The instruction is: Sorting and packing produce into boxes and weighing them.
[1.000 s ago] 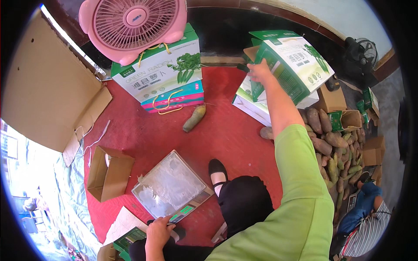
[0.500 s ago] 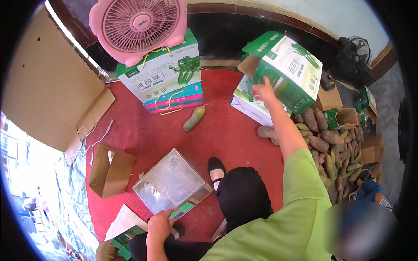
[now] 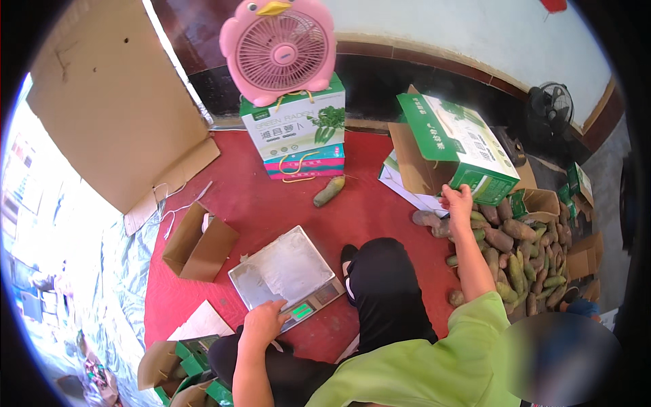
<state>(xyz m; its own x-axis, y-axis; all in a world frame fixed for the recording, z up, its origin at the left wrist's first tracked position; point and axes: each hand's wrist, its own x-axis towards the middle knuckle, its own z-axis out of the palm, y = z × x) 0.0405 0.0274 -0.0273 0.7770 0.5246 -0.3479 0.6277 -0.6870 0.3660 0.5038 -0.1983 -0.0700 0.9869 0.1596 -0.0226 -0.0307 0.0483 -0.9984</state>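
Left hand (image 3: 263, 323) is seen nearest, laid on the front corner of a flat grey metal weighing scale (image 3: 285, 271) that sits on the red floor mat (image 3: 271, 203). Its fingers are curled loosely over the edge beside the small lit green display; nothing is gripped. The scale's pan is bare.

Right hand (image 3: 458, 201) is reached out farther, to the lower edge of an open green-and-white printed cardboard carton (image 3: 454, 152), which stands tilted, mouth toward the person. Fingers are bent against the carton's rim; whether the rim is pinched or only touched cannot be told from here.

The carton is judged light and fairly stiff while empty, but its flaps would fold under pressure; a hold at a corner or along the folded rim seems soundest, not on a loose flap.

Just right of that hand, a heap of brown-and-green long root vegetables (image 3: 515, 251) is piled on the floor; these are judged firm, heavy and rough-skinned.

Farther off, a single green root (image 3: 329, 191) lies on the mat before a stack of closed printed cartons (image 3: 298, 136), on which a pink bird-shaped fan (image 3: 279, 49) is set.
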